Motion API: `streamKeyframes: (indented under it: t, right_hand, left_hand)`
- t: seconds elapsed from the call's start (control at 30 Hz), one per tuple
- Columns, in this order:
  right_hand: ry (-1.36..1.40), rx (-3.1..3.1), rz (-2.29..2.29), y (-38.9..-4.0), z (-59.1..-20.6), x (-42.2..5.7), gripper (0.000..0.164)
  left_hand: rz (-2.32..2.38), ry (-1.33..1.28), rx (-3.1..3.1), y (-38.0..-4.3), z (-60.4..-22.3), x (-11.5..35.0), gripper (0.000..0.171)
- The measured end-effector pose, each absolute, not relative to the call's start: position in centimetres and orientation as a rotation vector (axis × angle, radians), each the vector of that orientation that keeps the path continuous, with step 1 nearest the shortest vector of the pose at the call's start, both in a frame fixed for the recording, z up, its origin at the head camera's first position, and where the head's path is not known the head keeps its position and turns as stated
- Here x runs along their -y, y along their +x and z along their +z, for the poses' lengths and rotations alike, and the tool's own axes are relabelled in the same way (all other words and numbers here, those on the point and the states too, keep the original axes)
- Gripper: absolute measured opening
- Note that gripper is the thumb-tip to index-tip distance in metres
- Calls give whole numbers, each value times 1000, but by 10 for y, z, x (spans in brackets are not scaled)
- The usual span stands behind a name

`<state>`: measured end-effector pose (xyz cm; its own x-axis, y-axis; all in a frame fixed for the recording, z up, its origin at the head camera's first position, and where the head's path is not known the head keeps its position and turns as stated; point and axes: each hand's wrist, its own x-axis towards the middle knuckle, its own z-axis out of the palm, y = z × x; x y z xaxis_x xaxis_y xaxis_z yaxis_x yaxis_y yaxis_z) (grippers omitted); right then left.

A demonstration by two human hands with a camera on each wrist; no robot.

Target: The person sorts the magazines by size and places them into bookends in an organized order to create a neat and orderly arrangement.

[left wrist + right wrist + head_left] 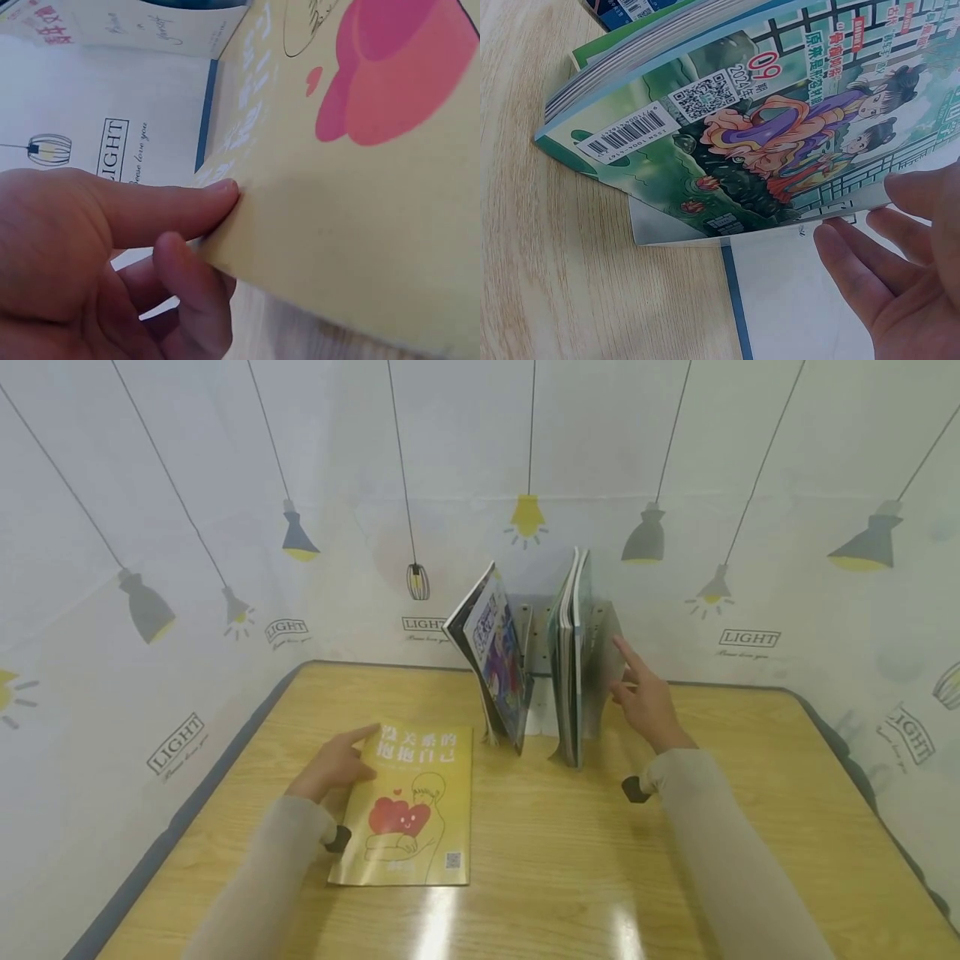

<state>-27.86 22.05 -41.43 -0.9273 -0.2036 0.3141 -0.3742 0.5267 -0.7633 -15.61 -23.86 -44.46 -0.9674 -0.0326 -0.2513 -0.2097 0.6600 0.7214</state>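
Note:
A yellow magazine (pixel 408 827) with a red heart on its cover lies on the table, left of the middle. My left hand (pixel 335 766) pinches its left edge, thumb on the cover and fingers curled beneath, as the left wrist view shows. A metal bookend (pixel 539 718) stands at the back. Several magazines (pixel 567 685) stand upright against its right side, the outer one with a green illustrated cover (pixel 780 135). On its left, other magazines (pixel 498 660) lean. My right hand (pixel 647 703) holds the edge of the bookend's right plate (pixel 602 677) between thumb and fingers.
The wooden table (pixel 555 877) has a dark blue border along its back and sides. Behind it hangs a pale cloth (pixel 465 452) printed with lamps and the word LIGHT. Dark straps with small devices (pixel 636 789) sit at both wrists.

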Motion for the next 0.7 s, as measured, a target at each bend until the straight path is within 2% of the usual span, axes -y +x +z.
streamKeyframes:
  t: [0.3,0.7]
  right_hand:
    - [511,2572,1338,-279,-415,-221,74]
    - [505,2581,1357,-278,-415,-222,73]
  left_hand:
    - [1434,-140,-2522,-151,-441,243,75]
    - [1462,-114,-2598,-150,-442,254,72]
